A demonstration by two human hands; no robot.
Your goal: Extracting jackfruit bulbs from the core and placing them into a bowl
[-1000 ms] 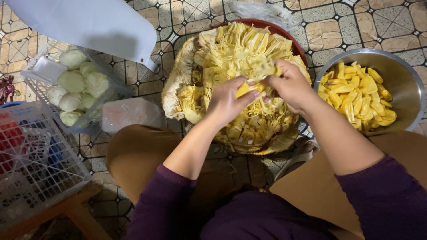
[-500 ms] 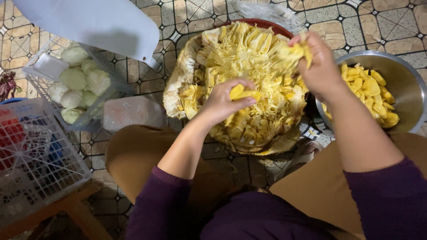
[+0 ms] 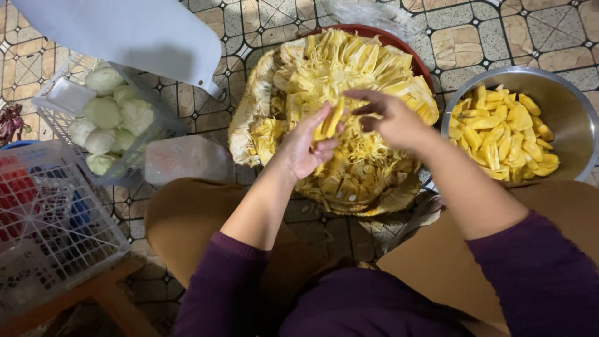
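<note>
The person wears a dark purple long-sleeved top [image 3: 349,306], its sleeves [image 3: 218,281] pushed up to about the elbows so both forearms are bare. Tan-brown trousers [image 3: 187,218] cover the legs. The left hand [image 3: 306,146] and right hand [image 3: 393,122] are bare, without gloves.

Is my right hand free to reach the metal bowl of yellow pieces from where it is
Probably yes. The right hand is empty over the cut jackfruit, and the metal bowl sits open just to its right with nothing between them.
</note>
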